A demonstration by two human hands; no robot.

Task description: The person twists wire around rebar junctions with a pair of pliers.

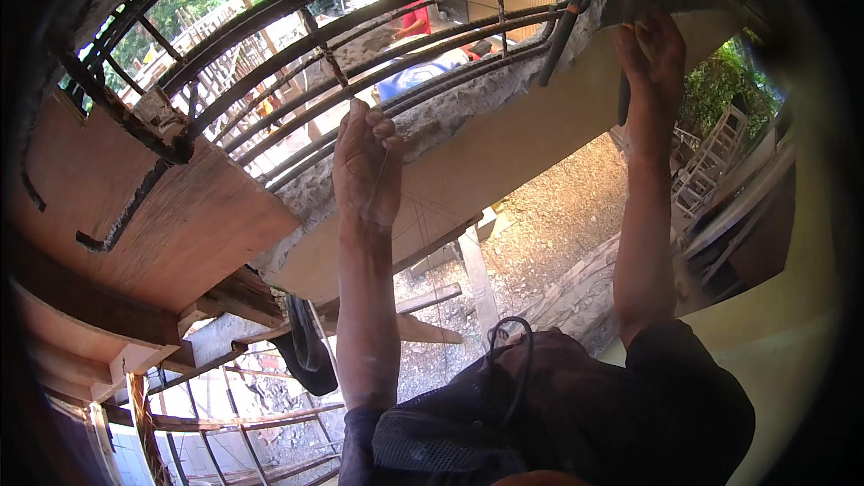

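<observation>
My left hand [367, 162] is raised just below a row of long rusty reinforcing bars [297, 49]. Its fingers are curled in, with the thumb pointing up, and thin wire strands [423, 207] trail from it. Further right, my right hand [652, 58] reaches up to the dark end of the bars. Its fingers bend closed there, and shadow hides what they grip. A dark rod [623, 99] hangs down beside that palm. Another short dark bar end [560, 45] with an orange spot near its top sticks down between the hands.
Rough concrete and a pale board [486, 162] run under the bars. Brown plywood [153, 207] with hooked bar ends lies at left. Below are timber beams [90, 306], a bar grid [234, 418] and gravel ground [567, 207]. A wooden ladder [711, 162] stands right; a person in red [414, 20] is beyond.
</observation>
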